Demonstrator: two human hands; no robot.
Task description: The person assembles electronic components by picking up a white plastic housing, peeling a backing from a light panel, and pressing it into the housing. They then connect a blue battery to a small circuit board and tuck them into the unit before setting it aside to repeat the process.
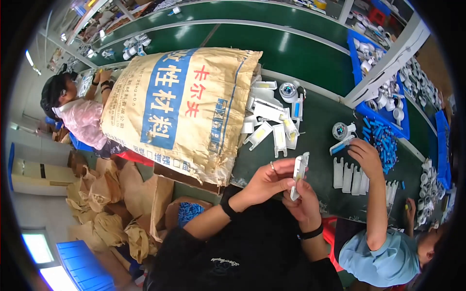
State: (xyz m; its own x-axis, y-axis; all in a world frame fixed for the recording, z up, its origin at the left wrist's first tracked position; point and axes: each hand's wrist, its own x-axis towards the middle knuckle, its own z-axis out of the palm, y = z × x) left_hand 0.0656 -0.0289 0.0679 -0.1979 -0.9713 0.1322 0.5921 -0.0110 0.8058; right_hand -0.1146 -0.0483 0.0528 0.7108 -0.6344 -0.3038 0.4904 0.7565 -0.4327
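In front of my chest, my left hand and my right hand both grip one narrow white plastic housing. It stands nearly upright, with a yellowish strip along its face. My left fingers and thumb pinch its side, while the right thumb and fingers hold its lower end. Just beyond my hands lies a loose pile of similar white housings, some with yellow strips. A round white lamp head with a clear lens sits at the pile's far edge.
A large paper sack fills the bench at left. At right, a co-worker in light blue reaches toward a white housing holding a blue cylinder, beside a heap of blue cylinders and a row of housings. A blue bin stands behind.
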